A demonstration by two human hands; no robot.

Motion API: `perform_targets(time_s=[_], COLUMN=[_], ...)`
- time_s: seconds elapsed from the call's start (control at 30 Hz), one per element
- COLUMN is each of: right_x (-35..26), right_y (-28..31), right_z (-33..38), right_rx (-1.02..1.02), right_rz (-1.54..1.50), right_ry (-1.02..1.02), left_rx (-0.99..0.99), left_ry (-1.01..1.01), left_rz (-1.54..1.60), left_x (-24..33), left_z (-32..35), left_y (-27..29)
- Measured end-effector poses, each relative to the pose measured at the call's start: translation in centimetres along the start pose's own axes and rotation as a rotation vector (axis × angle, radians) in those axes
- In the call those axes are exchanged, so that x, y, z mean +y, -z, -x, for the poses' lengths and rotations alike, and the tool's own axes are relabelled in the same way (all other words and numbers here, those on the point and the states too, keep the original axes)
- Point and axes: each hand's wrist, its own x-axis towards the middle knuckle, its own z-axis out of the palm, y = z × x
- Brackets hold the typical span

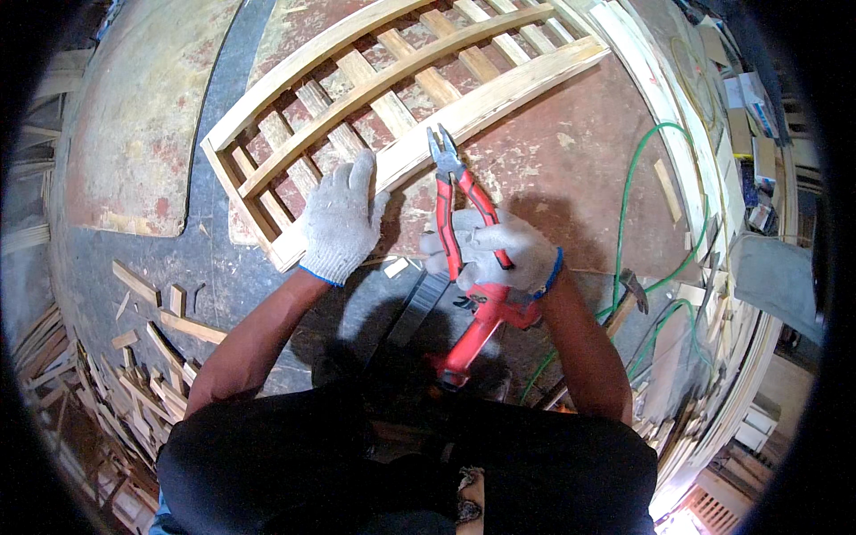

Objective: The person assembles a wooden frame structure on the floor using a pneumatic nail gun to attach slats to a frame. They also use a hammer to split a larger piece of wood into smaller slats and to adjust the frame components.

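While one left hand (341, 218) presses one wooden frame (392, 98), right hand (495, 251) grips one pliers (455, 192).

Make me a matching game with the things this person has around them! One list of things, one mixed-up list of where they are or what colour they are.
Things:
1. pliers
2. wooden slat frame
3. green hose
4. wood offcuts

Places or colours:
A. curling over the floor on the person's right
B. piled on the floor on the person's left
C. red handles, held in the gloved right hand
D. lying flat, with the gloved left hand pressing on its near rail

Pairs: 1-C, 2-D, 3-A, 4-B
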Motion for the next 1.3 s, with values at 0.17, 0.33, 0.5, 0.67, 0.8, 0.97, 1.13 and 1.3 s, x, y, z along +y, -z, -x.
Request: perform_targets(time_s=[0.17, 0.33, 0.5, 0.67, 0.8, 0.97, 1.13, 1.3], right_x=[-3.5, -1.4, -1.0, -0.6, -0.4, -0.2, -2.5, -3.7], right_y=[1.4, 1.5, 1.3, 1.8, 1.3, 1.3, 1.6, 3.3], right_z=[0.9, -1.1, -1.8, -1.8, -2.0, -3.2, -3.6, -3.5], right_rx=[0.320, 0.679, 0.866, 0.905, 0.946, 0.973, 0.879, 0.683], right_rz=[0.035, 1.302, 1.487, 1.650, 1.792, 1.944, 2.135, 2.240], right_ry=[-0.498, -0.163, -0.035, 0.161, 0.217, 0.051, -0.075, -0.133], left_rx=[-0.022, -0.021, -0.043, -0.043, 0.005, 0.016, 0.007, 0.003], left_ry=[0.005, 0.012, 0.018, 0.024, -0.017, -0.005, 0.023, 0.008], left_rz=[0.008, 0.003, 0.031, 0.021, 0.026, 0.032, 0.000, 0.015], left_x=[0.3, 0.2, 0.4, 0.2, -0.1, 0.1, 0.4, 0.5], left_z=[-0.3, -0.1, -0.1, -0.2, 0.0, 0.1, 0.1, 0.0], left_y=[0.2, 0.4, 0.4, 0.7, -0.2, 0.0, 0.3, 0.0])
